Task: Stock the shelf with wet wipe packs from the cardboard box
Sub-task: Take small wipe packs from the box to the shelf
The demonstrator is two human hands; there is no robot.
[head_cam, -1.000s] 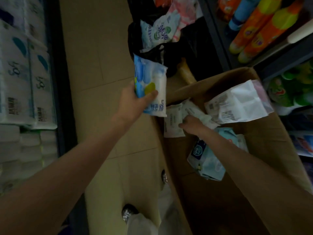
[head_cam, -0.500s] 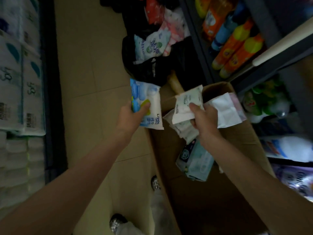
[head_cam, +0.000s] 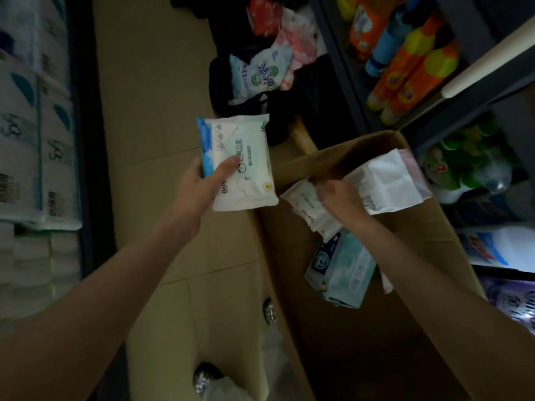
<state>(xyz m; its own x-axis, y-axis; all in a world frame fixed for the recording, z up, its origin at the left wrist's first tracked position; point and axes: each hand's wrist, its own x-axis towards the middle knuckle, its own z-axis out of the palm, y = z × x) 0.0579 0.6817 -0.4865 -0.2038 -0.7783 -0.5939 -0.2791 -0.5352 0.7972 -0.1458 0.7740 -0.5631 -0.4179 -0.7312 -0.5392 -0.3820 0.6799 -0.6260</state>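
Both forearms bare, no sleeves in view. Hands: left hand (head_cam: 199, 186), right hand (head_cam: 338, 195) were ungloved. Pale grey trouser leg (head_cam: 275, 360) below; dark shoes (head_cam: 205, 377), speckled, shiny.

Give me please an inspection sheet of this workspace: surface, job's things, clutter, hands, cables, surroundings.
Surface: tiled floor; cardboard box stands open on it.
Job's things: white wet wipe pack, blue pack behind it; more packs lying in the box.
Clutter: black bag with soft packs on the floor behind the box.
Hands: left hand holds the white pack; right hand grips small packs in the box.
Cables: nothing seen.
Surroundings: orange bottles on the right-hand shelf; tissue packs on the opposite one.
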